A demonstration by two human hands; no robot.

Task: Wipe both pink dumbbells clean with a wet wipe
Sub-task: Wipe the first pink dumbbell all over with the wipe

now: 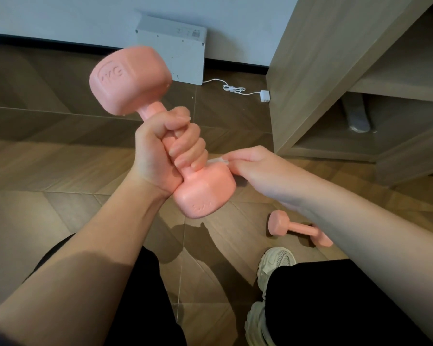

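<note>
A pink moulded dumbbell (145, 126) is held tilted above the brown herringbone wood floor (48, 171), its handle clenched in the left hand (165, 148). A thin white wet wipe (216, 161) is pinched by the right hand (258, 168) against its lower head. A second pink dumbbell (294, 227) lies on the floor near a white sneaker (273, 265), below a grey-brown wooden shelf unit (335, 71) and a white box (175, 51) leaning on the pale wall

Your left hand (160, 148) holds one dumbbell (160, 131) tilted, mid-air, centre. Your right hand (250, 166) touches its lower head from the right. Second dumbbell (293, 227) lies on the floor (48, 158) lower right, by your shoe (275, 265). Shelf unit (348, 71) stands right; box (170, 48) leans on the wall behind.
</note>
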